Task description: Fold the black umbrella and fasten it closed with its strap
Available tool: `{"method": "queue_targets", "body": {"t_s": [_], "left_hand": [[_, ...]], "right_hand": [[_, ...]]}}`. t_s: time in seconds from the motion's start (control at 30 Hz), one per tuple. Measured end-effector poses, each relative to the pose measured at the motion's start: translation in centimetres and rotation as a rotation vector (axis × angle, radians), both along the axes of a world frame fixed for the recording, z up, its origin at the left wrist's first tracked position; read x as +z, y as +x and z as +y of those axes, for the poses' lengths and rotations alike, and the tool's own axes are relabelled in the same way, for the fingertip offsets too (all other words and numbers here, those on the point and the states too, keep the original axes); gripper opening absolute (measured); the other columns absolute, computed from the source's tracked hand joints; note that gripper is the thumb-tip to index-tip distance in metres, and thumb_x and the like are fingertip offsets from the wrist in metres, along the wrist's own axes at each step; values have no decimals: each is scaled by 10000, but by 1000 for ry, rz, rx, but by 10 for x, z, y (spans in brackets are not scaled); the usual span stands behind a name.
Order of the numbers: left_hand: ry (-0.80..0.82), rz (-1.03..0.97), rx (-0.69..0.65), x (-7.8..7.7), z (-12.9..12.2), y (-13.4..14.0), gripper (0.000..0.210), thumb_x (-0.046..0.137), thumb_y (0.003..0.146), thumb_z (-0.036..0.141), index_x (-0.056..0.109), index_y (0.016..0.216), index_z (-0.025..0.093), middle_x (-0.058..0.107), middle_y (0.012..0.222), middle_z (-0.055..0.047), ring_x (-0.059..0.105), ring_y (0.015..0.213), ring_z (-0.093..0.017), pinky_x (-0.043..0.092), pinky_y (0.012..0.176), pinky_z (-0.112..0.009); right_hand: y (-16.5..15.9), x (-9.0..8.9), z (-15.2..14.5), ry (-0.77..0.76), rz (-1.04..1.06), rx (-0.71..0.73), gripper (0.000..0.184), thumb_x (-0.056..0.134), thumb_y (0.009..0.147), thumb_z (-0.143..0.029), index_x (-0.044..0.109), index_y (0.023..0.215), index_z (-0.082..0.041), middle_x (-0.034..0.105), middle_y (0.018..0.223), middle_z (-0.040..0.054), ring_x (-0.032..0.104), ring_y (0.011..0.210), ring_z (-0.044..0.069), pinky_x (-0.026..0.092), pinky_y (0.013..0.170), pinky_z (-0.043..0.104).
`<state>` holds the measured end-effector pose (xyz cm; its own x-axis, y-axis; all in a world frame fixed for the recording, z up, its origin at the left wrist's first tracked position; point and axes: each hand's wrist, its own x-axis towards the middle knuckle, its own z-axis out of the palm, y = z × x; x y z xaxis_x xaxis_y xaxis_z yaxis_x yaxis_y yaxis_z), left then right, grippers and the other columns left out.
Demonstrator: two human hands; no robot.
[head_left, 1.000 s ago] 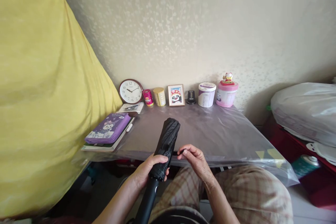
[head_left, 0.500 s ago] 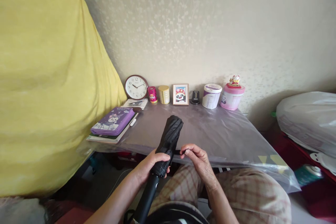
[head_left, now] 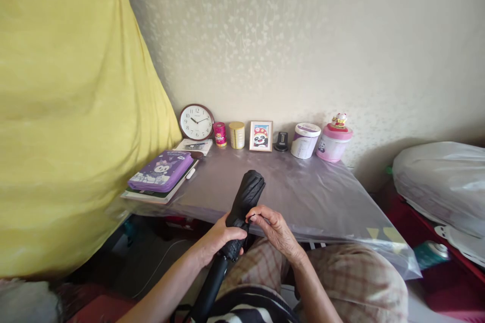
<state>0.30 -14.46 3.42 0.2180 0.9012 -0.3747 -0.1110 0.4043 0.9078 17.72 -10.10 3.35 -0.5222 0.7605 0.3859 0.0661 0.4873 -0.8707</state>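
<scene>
A folded black umbrella [head_left: 247,196] slants across my lap, its canopy rolled tight and its top pointing at the table. The dark handle [head_left: 210,282] runs down toward my body. My left hand [head_left: 223,236] is wrapped around the lower canopy, with the thumb across the front. At the canopy's right side, my right hand [head_left: 271,227] pinches the end of a thin black strap between thumb and forefinger. Most of that strap is hidden by the fingers.
A table [head_left: 303,192] under a clear plastic cover stands before my knees. A purple case [head_left: 161,170] lies on books at left. Along the wall stand a clock [head_left: 196,122], a framed panda picture [head_left: 260,136] and several tubs. Yellow cloth [head_left: 76,111] hangs at left.
My right hand has moved left, bringing the strap end from beside the umbrella up against the canopy. The left hand keeps its hold. The view has shifted slightly.
</scene>
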Motion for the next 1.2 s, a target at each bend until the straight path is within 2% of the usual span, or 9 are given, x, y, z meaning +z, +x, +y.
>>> {"method": "queue_targets", "body": {"t_s": [0.33, 0.57, 0.7, 0.8, 0.9, 1.07, 1.13, 1.2], "left_hand": [[-9, -21, 13, -2, 1, 0, 367, 635, 631, 223, 488, 966, 190, 553, 562, 50, 591, 453, -149, 442, 415, -222], [-26, -22, 15, -5, 3, 2, 427, 633, 612, 216, 494, 1014, 185, 552, 578, 55, 589, 439, -143, 420, 398, -204], [-55, -25, 6, -3, 4, 5, 493, 635, 608, 201, 482, 1076, 192, 574, 578, 50, 576, 419, -137, 424, 401, -212], [-76, -65, 11, -3, 5, 8, 489, 643, 609, 207, 489, 1073, 186, 575, 562, 50, 559, 404, -124, 420, 408, -210], [-78, -104, 5, -5, 7, 10, 421, 640, 628, 258, 504, 1018, 176, 563, 556, 48, 559, 421, -124, 408, 403, -202], [-98, -156, -27, -16, 9, 10, 326, 632, 642, 294, 504, 916, 172, 568, 552, 29, 568, 458, -144, 407, 394, -209], [-127, -184, -46, -21, 10, 9, 326, 637, 628, 290, 493, 896, 174, 581, 568, 14, 570, 475, -151, 425, 407, -229], [-145, -217, -49, -23, 12, 7, 294, 624, 636, 313, 484, 851, 171, 590, 595, -3, 566, 499, -145, 439, 429, -242]], "right_hand": [[-7, 2, 9, 113, -36, 8, 207, 480, 882, -322, 670, 933, -256, 582, 877, 37, 567, 817, 141, 458, 764, 270], [-11, -7, 11, 132, -55, -47, 200, 501, 868, -336, 678, 928, -266, 526, 878, 24, 545, 814, 132, 448, 746, 261], [-14, -14, 14, 78, -43, -120, 142, 563, 830, -315, 617, 941, -246, 535, 797, -1, 527, 723, 125, 439, 660, 243], [-17, -16, 12, 76, -62, -206, 92, 577, 818, -313, 587, 851, -228, 531, 741, -13, 510, 669, 122, 426, 624, 240], [-20, -15, 7, 181, -73, -262, 106, 533, 847, -299, 610, 827, -230, 558, 799, 19, 533, 749, 144, 441, 700, 268], [-18, -16, 13, 339, -108, -263, 162, 497, 867, -288, 654, 885, -251, 593, 892, 61, 531, 875, 191, 435, 813, 346], [-11, -20, 24, 292, -21, -365, 167, 503, 861, -304, 652, 916, -251, 597, 931, 69, 530, 915, 201, 420, 862, 368], [-4, -27, 35, 135, 133, -534, 193, 546, 831, -347, 633, 961, -234, 592, 1001, 79, 528, 969, 209, 401, 913, 386]]}}
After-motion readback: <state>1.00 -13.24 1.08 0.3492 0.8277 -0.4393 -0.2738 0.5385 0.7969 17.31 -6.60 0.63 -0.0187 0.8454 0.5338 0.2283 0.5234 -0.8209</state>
